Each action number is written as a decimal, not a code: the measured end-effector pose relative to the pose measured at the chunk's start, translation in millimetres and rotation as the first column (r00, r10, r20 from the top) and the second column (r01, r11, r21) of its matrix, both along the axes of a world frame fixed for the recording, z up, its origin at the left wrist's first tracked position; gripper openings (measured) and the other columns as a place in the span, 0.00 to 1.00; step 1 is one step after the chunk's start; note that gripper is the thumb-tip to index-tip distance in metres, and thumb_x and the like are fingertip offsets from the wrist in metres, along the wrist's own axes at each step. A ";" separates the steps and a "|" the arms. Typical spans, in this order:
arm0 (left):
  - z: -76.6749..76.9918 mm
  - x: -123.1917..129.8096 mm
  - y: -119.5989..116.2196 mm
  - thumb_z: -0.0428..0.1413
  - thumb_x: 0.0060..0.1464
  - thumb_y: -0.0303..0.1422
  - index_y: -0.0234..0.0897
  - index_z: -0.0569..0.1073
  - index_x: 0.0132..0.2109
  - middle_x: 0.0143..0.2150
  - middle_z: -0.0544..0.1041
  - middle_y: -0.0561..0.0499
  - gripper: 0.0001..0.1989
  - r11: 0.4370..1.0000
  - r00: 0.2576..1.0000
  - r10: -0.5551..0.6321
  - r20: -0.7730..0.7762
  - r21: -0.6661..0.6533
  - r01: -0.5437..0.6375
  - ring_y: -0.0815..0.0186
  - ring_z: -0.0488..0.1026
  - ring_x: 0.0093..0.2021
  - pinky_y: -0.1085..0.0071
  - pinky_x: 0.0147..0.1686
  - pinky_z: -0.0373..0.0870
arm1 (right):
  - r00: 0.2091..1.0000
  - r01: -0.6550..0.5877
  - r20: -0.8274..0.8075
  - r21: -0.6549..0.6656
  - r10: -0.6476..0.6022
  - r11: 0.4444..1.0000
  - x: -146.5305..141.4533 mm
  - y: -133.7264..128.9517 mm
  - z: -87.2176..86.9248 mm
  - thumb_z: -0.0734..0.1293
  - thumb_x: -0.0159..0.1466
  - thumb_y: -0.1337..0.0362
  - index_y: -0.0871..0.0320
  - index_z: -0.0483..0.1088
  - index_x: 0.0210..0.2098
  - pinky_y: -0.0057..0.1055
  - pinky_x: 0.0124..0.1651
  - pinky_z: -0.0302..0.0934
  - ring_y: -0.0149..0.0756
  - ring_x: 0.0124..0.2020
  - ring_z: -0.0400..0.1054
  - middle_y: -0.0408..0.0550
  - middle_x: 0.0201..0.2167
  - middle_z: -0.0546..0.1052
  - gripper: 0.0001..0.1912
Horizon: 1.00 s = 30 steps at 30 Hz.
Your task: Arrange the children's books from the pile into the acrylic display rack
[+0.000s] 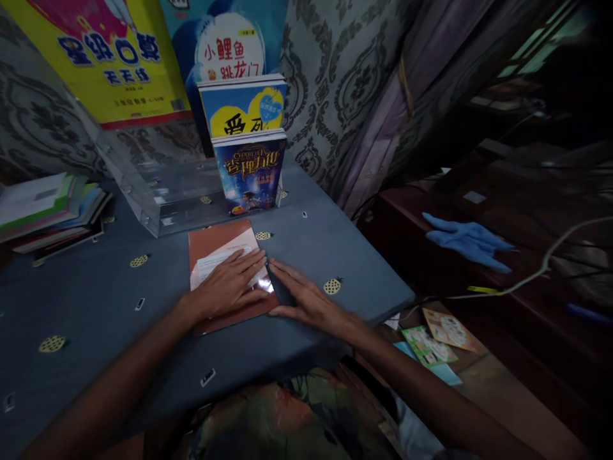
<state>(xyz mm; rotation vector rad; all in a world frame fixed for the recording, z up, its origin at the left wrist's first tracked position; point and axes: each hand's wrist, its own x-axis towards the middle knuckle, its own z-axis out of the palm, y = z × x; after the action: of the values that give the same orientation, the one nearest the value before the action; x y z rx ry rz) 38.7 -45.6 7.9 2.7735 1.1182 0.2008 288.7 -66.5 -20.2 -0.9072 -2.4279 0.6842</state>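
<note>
A reddish-brown book (223,233) with a pale printed panel and a glossy cover lies flat near the table's front. My left hand (230,284) rests on its cover, fingers stretched out toward the right edge. Beside that edge, my right hand (306,297) lies with its fingers extended, fingertips close to the book's side. Just behind stands a clear plastic book rack (148,214). At the rack's right end a dark blue paperback (251,176) leans upright, with a blue and yellow book (242,105) behind it.
Taller books, one yellow (129,96) and one teal (268,32), stand at the back. A book stack (48,204) lies at left on the patterned tablecloth (96,332). Blue gloves (467,239) and a white cable (546,262) are at right; booklets (431,345) lie lower down.
</note>
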 end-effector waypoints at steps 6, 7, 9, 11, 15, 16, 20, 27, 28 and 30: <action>2.3 1.8 -16.8 0.38 0.67 0.58 0.36 0.51 0.73 0.73 0.58 0.42 0.39 0.998 0.999 -0.052 0.008 0.022 0.052 0.56 0.53 0.73 0.56 0.72 0.46 | 0.999 -0.009 -0.051 0.035 0.011 0.999 0.3 2.2 -8.3 0.70 0.66 0.52 0.47 0.33 0.75 0.50 0.71 0.54 0.49 0.73 0.49 0.56 0.74 0.52 0.51; 2.7 2.2 -19.8 0.37 0.67 0.58 0.35 0.52 0.73 0.73 0.58 0.41 0.39 0.998 0.998 -0.061 0.004 0.031 0.060 0.56 0.53 0.73 0.56 0.72 0.46 | 0.998 -0.010 -0.056 0.040 0.013 0.999 0.6 2.4 -10.0 0.70 0.66 0.52 0.47 0.33 0.75 0.50 0.71 0.54 0.49 0.73 0.49 0.56 0.74 0.51 0.51; 3.4 3.0 -25.6 0.36 0.67 0.57 0.33 0.53 0.73 0.72 0.59 0.40 0.40 0.996 0.997 -0.077 -0.010 0.041 0.077 0.57 0.53 0.73 0.57 0.72 0.46 | 0.998 -0.014 -0.053 0.044 0.016 0.999 1.3 2.6 -12.3 0.69 0.66 0.51 0.47 0.33 0.75 0.50 0.71 0.54 0.48 0.73 0.48 0.56 0.74 0.50 0.50; 3.8 3.8 -31.4 0.37 0.67 0.57 0.32 0.54 0.72 0.72 0.59 0.40 0.40 0.995 0.996 -0.088 -0.025 0.038 0.088 0.57 0.53 0.73 0.57 0.72 0.46 | 0.999 -0.015 -0.044 0.047 0.017 0.999 1.8 2.5 -12.9 0.68 0.67 0.51 0.47 0.32 0.75 0.50 0.71 0.55 0.48 0.73 0.49 0.56 0.74 0.51 0.50; 3.9 5.0 -43.0 0.39 0.67 0.58 0.33 0.54 0.72 0.72 0.60 0.40 0.40 0.994 0.994 -0.108 -0.036 0.014 0.108 0.58 0.54 0.73 0.57 0.72 0.45 | 1.000 -0.011 -0.018 0.052 0.012 0.999 1.0 2.3 -10.3 0.69 0.67 0.52 0.47 0.32 0.75 0.50 0.70 0.56 0.48 0.73 0.50 0.55 0.74 0.53 0.50; 3.8 5.3 -46.1 0.39 0.66 0.58 0.33 0.54 0.72 0.72 0.60 0.41 0.39 0.993 0.993 -0.114 -0.034 0.008 0.114 0.59 0.54 0.73 0.57 0.72 0.45 | 1.000 -0.006 -0.011 0.049 0.007 0.999 0.6 2.2 -9.5 0.69 0.66 0.52 0.47 0.32 0.75 0.50 0.70 0.56 0.48 0.73 0.50 0.54 0.74 0.53 0.50; 3.2 6.1 -58.7 0.40 0.66 0.58 0.35 0.54 0.72 0.72 0.59 0.42 0.39 0.992 0.992 -0.127 -0.012 -0.005 0.127 0.59 0.53 0.73 0.56 0.72 0.46 | 1.000 0.002 -0.003 0.033 -0.001 0.999 -1.2 2.3 -8.1 0.70 0.66 0.52 0.49 0.37 0.75 0.51 0.69 0.58 0.49 0.72 0.52 0.55 0.73 0.55 0.49; 2.3 6.6 -67.5 0.41 0.66 0.57 0.35 0.53 0.72 0.71 0.62 0.42 0.39 0.991 0.991 -0.130 0.011 0.012 0.130 0.57 0.55 0.73 0.55 0.71 0.50 | 0.994 -0.066 -0.081 0.070 0.072 0.995 -3.2 4.9 -5.2 0.68 0.68 0.52 0.55 0.53 0.71 0.51 0.69 0.57 0.47 0.70 0.55 0.61 0.68 0.63 0.37; 2.2 7.0 -67.5 0.41 0.66 0.57 0.34 0.55 0.72 0.71 0.62 0.42 0.39 0.991 0.992 -0.129 0.007 0.026 0.129 0.57 0.56 0.72 0.55 0.71 0.51 | 0.993 -0.078 -0.086 0.075 0.085 0.994 -3.5 4.6 -4.0 0.68 0.68 0.53 0.55 0.54 0.71 0.51 0.69 0.57 0.47 0.70 0.56 0.61 0.67 0.64 0.36; 1.6 8.4 -68.2 0.40 0.67 0.56 0.31 0.58 0.70 0.70 0.64 0.41 0.38 0.990 0.992 -0.125 -0.004 0.062 0.125 0.56 0.57 0.72 0.56 0.70 0.51 | 0.989 -0.098 -0.101 0.088 0.107 0.991 -3.3 2.5 -1.6 0.67 0.69 0.54 0.55 0.55 0.70 0.52 0.69 0.57 0.46 0.70 0.57 0.60 0.66 0.66 0.34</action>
<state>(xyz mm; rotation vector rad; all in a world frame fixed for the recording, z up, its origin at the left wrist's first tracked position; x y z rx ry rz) 47.1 -113.7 9.5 2.8864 0.9488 0.2243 285.3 -64.1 -21.8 -0.7002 -2.4027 0.6458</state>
